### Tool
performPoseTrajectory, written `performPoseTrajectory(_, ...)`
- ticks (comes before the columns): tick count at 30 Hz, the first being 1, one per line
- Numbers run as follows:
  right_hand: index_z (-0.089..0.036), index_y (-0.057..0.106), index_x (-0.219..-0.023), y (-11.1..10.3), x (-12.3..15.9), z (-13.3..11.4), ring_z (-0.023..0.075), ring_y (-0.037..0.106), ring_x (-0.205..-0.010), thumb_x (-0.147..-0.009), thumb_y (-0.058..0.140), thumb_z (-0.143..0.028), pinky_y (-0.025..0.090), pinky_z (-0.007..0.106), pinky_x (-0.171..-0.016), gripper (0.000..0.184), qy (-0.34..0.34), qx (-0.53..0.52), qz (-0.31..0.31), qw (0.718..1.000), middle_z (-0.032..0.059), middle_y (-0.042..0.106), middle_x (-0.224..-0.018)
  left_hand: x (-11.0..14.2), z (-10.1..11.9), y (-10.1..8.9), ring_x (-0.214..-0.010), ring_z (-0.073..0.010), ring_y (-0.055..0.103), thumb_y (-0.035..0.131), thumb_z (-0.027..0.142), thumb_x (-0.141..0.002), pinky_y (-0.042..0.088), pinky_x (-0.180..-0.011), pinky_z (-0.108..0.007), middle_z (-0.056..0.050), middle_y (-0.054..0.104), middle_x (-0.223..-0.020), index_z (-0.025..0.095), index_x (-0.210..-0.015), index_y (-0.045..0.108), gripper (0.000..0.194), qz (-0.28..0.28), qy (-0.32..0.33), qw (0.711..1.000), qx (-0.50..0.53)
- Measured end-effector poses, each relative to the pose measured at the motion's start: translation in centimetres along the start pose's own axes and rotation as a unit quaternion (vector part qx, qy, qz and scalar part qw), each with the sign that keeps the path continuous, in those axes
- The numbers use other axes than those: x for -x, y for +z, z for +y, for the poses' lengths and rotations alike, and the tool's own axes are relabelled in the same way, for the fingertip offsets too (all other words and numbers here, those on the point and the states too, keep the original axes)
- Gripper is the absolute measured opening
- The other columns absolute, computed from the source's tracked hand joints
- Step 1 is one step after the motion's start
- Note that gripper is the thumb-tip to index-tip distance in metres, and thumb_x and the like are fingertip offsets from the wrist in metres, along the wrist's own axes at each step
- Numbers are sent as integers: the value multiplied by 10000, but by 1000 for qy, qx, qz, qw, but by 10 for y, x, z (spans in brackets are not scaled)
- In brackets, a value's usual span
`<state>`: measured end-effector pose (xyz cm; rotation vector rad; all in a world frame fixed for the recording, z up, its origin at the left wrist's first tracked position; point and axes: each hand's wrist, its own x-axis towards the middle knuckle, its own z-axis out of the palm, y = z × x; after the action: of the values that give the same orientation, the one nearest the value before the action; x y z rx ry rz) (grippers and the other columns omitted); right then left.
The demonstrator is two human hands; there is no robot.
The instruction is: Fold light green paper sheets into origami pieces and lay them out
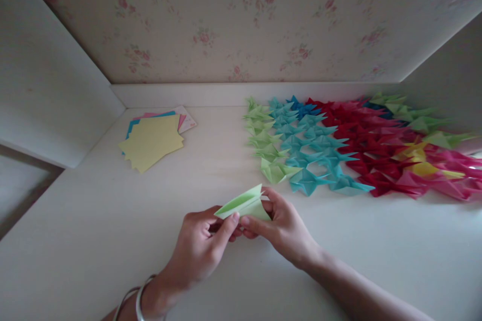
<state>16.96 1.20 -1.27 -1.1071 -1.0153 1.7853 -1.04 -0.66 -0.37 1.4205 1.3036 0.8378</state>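
A pale green sheet of origami paper (246, 204), folded into a pointed shape with an opened pocket along its upper side, is held above the white table. My left hand (209, 238) pinches its lower left part, thumb on the near face. On the right side my right hand (280, 223) grips it, with the thumb along the lower edge and fingers behind. Both thumbs almost meet at the middle of the fold. The fingers behind the paper are partly hidden.
Rows of folded paper cranes stand at the back right: green (276, 168), light blue (307, 180), red (380, 180) and pink, with a few yellow. A stack of square paper sheets (154, 140), yellow on top, lies at the back left. Behind is a papered wall (226, 25).
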Motion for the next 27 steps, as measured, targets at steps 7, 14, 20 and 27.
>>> performPoseTrajectory(7, -159, 602, -1076, -12, -5, -3, 147, 738, -627, -707, 867, -375, 608, 254, -644, 503, 52, -14, 6, 999, 9, 765, -688, -8, -6, -7, -585, -177, 726, 720, 369, -855, 592, -549, -228, -48, 778, -646, 166, -714, 766, 251, 84, -60, 989, 101)
performPoseTrajectory(14, -158, 614, -967, -18, -7, -7, 151, 738, -632, -704, 859, -409, 605, 244, -625, 437, 18, 14, 64, 998, 15, 764, -680, -14, -7, -15, -585, -149, 712, 743, 387, -842, 595, -571, -212, -35, 770, -645, 150, -715, 742, 270, 138, -83, 980, 121)
performPoseTrajectory(20, -186, 607, -932, -18, -11, 4, 141, 719, -636, -774, 794, -370, 582, 246, -639, 306, -41, 70, 83, 993, -8, 740, -688, -15, -3, -12, -529, -140, 689, 707, 393, -867, 567, -505, -200, -41, 750, -606, 143, -662, 741, 325, 102, -92, 978, 158)
performPoseTrajectory(27, -242, 533, -1273, -23, -6, 11, 161, 707, -630, -932, 611, -280, 571, 267, -580, 352, -101, 218, 59, 969, 3, 702, -770, -13, -11, -19, -815, -180, 736, 747, 165, -753, 595, -661, -206, -47, 802, -1031, 215, -1021, 811, 280, 114, -30, 976, 183)
